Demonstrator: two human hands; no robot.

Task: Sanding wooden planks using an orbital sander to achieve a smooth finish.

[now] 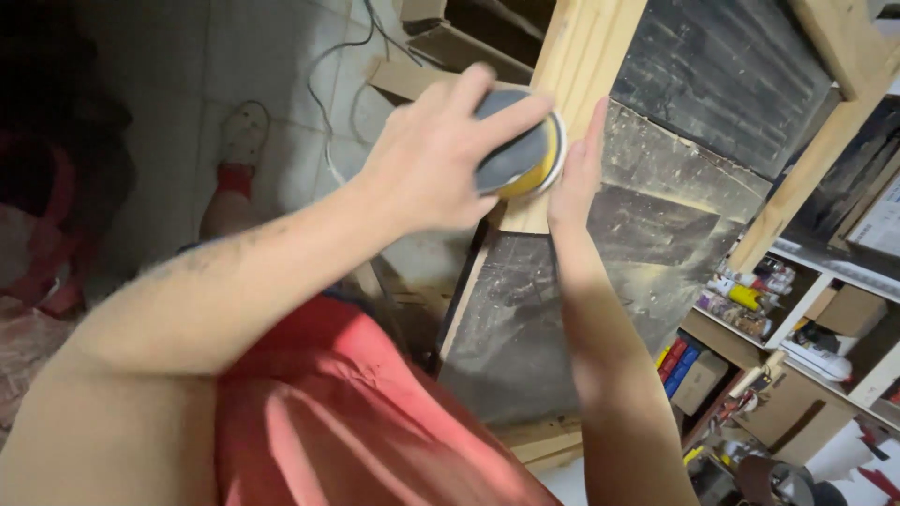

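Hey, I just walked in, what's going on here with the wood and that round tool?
A person in a red shirt presses a round sander, grey on top with a yellow body, onto the end of a pale wooden board. The left hand grips the sander from above. The right hand lies flat against the board's edge beside it. The board rests over a dark, dusty worktop. Shelves with bottles and boxes stand to the right.

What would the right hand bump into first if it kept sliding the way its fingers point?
The right hand lies flat, fingers pointing up along the pale wooden plank. It would probably just keep meeting more plank; depth is hard to judge. The round sander sits beside it.
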